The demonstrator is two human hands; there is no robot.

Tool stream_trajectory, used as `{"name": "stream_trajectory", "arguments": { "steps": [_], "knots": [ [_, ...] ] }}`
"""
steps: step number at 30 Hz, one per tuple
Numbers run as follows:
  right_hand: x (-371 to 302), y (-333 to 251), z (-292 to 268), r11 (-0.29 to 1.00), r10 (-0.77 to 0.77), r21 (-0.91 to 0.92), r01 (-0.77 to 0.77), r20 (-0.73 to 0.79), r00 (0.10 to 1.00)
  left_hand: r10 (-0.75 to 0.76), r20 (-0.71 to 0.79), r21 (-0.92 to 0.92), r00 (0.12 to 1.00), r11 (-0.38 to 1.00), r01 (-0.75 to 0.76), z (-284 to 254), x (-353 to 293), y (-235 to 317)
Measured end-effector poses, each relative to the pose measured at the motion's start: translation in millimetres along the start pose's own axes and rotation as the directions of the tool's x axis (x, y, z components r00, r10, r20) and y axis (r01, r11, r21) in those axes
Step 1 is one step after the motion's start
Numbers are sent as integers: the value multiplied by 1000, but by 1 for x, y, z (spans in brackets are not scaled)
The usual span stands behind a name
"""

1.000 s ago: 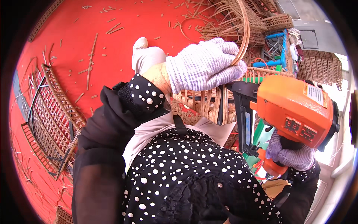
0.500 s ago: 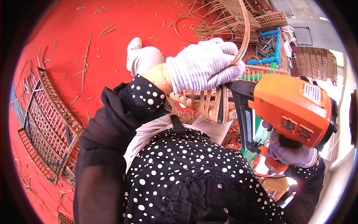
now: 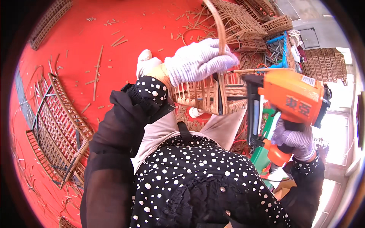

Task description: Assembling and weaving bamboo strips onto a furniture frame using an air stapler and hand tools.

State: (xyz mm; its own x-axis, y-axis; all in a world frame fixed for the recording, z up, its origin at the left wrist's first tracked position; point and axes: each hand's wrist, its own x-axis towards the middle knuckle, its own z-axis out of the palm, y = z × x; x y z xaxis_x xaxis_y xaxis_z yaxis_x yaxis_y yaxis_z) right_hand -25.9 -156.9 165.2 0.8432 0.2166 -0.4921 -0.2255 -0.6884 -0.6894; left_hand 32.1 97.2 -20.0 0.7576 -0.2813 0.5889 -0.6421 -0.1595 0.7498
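My left hand (image 3: 201, 60), in a pale lilac knit glove, is closed around a long brown rattan strip (image 3: 218, 23) that curves up past the top edge. Below that hand, in front of my legs, stands a wicker frame (image 3: 205, 106) with upright slats and a wrapped rim. To its right my right hand (image 3: 294, 138), gloved alike, grips the handle of an orange and black nail gun (image 3: 291, 95). The gun's dark nose points left, close to the frame's right side; whether it touches is unclear.
A woven rattan panel with a black metal frame (image 3: 61, 129) lies on the red floor (image 3: 125, 22) at left. Cut strip pieces litter the floor. More wicker pieces (image 3: 243, 22) are piled at the upper right, beside a blue crate (image 3: 279, 49). Something green (image 3: 262, 155) is below the gun.
The nail gun has shifted slightly left and drawn away from my left hand, its nose turning more level. My left hand has moved a little left with the strip.
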Motion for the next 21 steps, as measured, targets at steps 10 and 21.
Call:
{"name": "stream_trajectory", "arguments": {
  "steps": [10,21],
  "knots": [
    [5,206,-139,885,104,438,159,-519,848,-174,-5,325,985,931,166,-14,34,12],
    [50,501,-279,843,96,-373,-388,-605,790,-218,18,661,976,735,152,47,9,63]
  ]
}}
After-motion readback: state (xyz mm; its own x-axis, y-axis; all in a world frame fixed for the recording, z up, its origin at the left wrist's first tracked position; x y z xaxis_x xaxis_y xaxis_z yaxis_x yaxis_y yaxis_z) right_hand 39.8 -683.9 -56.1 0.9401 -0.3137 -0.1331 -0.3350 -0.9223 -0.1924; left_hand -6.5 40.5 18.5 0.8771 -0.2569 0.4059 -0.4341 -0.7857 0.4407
